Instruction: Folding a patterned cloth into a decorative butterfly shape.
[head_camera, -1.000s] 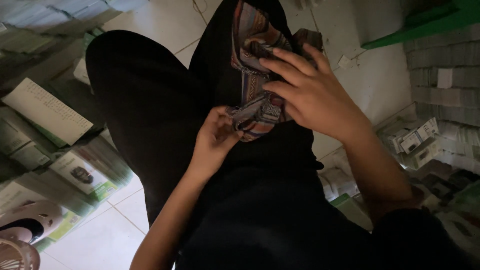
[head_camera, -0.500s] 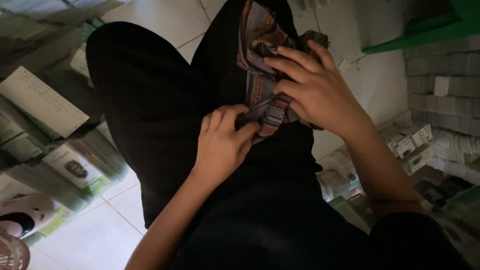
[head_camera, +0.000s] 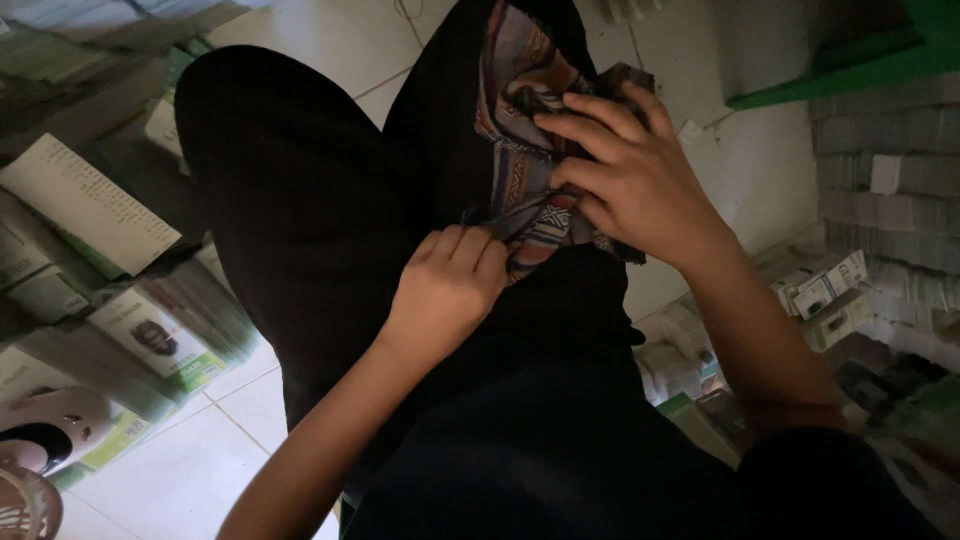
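Two bare hands work on a striped woven pouch (head_camera: 527, 150) that lies on the person's lap, on the black trousers (head_camera: 300, 200), toward the far end of the thigh. The left hand (head_camera: 450, 285) is curled into a loose fist at the pouch's near corner, its fingers folded together and pinching the fabric edge against the thumb; just what lies between the fingertips is hidden. The right hand (head_camera: 630, 180) lies flat over the right side of the pouch, fingers spread and slightly bent, pressing the cloth down, with the fingertips at what looks like the mouth or a fold of the fabric.

Judging from this, the handling is mid-way: the pouch is held and steadied at two places, its upper part crumpled and apparently partly open, but the light is too dim to tell whether it is open or closed, or whether anything is inside. Nothing has been taken out that shows on the lap.

Around the legs, the white tiled floor (head_camera: 200, 470) carries stacks of flat printed cartons (head_camera: 150, 335) along the left edge, a lined paper sheet (head_camera: 90, 205) resting on them, and small white boxes (head_camera: 825, 290) at the right. A green plastic edge (head_camera: 850, 65) shows at the top right corner.
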